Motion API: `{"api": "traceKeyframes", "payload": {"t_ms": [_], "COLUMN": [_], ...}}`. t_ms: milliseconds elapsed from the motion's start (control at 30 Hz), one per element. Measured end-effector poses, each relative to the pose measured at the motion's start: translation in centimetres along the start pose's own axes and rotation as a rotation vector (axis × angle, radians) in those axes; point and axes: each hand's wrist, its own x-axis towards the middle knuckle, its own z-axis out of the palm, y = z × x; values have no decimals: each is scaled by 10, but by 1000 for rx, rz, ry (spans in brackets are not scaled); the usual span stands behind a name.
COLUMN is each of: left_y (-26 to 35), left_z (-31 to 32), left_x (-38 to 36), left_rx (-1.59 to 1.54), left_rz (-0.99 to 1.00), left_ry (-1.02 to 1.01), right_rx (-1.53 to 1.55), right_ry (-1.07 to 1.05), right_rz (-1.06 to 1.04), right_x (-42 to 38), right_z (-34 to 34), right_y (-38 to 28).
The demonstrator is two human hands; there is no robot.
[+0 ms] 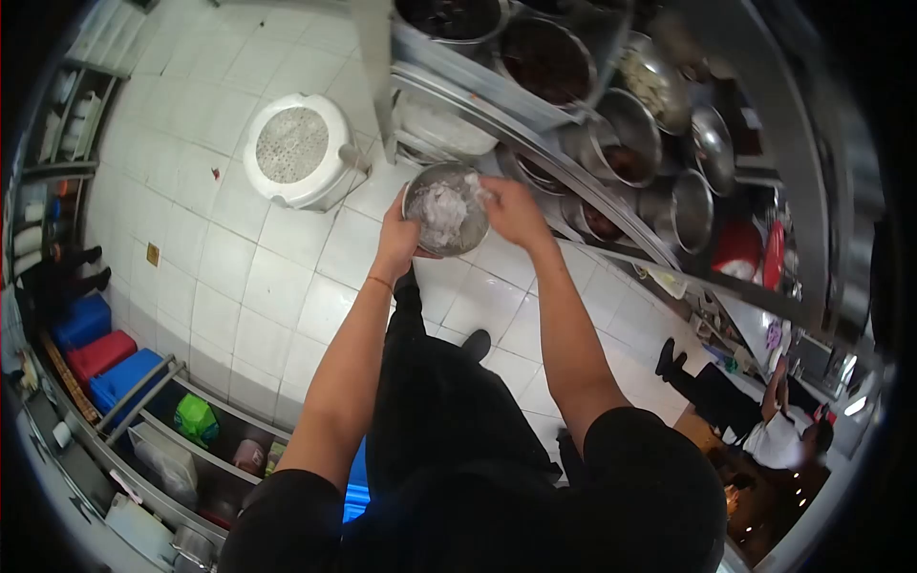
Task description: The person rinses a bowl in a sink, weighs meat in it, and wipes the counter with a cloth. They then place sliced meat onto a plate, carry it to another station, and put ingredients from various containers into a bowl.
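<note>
A round metal bowl (413, 212) is held out in front of my body. Inside it lies a clumpy white, flour-like mass (443, 212). My left hand (395, 239) grips the bowl by its left side, thumb near the rim and fingers underneath. At the upper right rim, my right hand (511, 212) has its fingers drawn together, with white stuff on the fingertips. Whether those fingers pinch a lump of the white mass or only carry a coating cannot be made out.
A white stool (330, 153) with a speckled round top stands on the tiled floor (215, 277). Steel shelving with several metal bowls (621, 143) runs along the right. A counter with a green bag (196, 418) is lower left. Another person (778, 435) is far right.
</note>
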Motion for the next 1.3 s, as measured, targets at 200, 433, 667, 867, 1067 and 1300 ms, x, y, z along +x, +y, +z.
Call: {"api": "traceKeyframes", "payload": {"t_ms": [200, 433, 667, 867, 1067, 1300], "left_y": [-65, -171, -277, -429, -449, -523], "left_z": [94, 294, 482, 585, 745, 875], "left_x": [-52, -156, -242, -241, -279, -301], "left_rx": [156, 379, 597, 624, 852, 943], "left_rz": [126, -187, -287, -313, -449, -501], "left_ry": [-186, -408, -745, -823, -1057, -1320], "right_rx": [-284, -503, -284, -86, -333, 143], "right_ry": [381, 489, 667, 489, 478, 708], "right_rz": [-100, 343, 524, 603, 831, 1045], "right_x": [-130, -370, -588, -679, -786, -865], "right_z": [29, -63, -147, -162, -272, -317], "right_y": [23, 109, 152, 273, 318, 395]}}
